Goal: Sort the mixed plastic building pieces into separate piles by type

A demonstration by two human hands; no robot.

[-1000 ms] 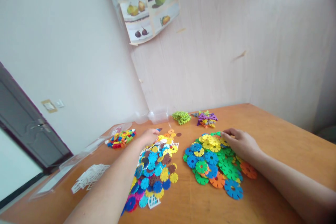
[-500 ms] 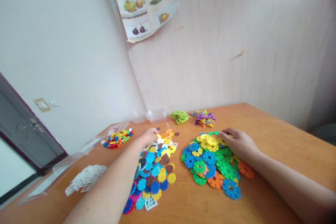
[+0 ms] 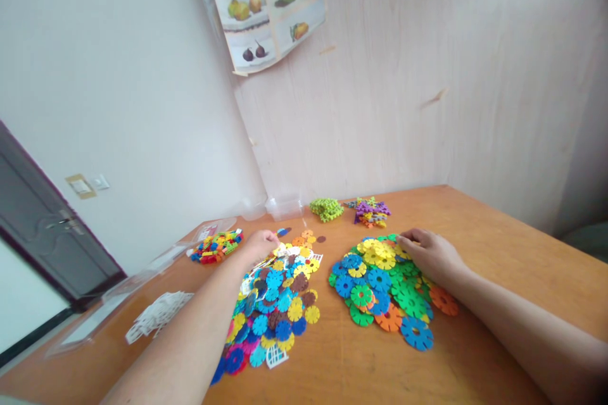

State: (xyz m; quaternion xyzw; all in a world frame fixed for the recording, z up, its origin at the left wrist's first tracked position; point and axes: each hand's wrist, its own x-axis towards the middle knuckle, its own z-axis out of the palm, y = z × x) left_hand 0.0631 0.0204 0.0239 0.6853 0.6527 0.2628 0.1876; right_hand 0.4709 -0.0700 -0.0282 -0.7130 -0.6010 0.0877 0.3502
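Observation:
My left hand point(image 3: 261, 245) is at the far left edge of a heap of small notched plastic discs point(image 3: 272, 300) in blue, yellow, brown and pink. Its fingers are curled together, and whatever they hold is hidden. White lattice window pieces point(image 3: 277, 356) are mixed into that heap. On the right, a heap of larger flower-shaped discs point(image 3: 401, 297) in blue, green, yellow and orange lies on the wooden table point(image 3: 332, 373). My right hand point(image 3: 433, 257) rests on this heap's far right side, thumb and fingers slightly apart, with no piece visible in it.
Green interlocking pieces point(image 3: 325, 209) and a purple, yellow and grey cluster point(image 3: 372, 211) lie at the back. Small coloured blocks point(image 3: 216, 246) and white lattice pieces point(image 3: 154, 315) are on the left, beside clear plastic lids point(image 3: 95, 323). A clear container point(image 3: 285, 207) stands by the wall.
My left hand has shifted slightly left, away from the yellow disc by its fingertips, and more white pieces show there. My right hand stays almost in place. The view has moved slightly.

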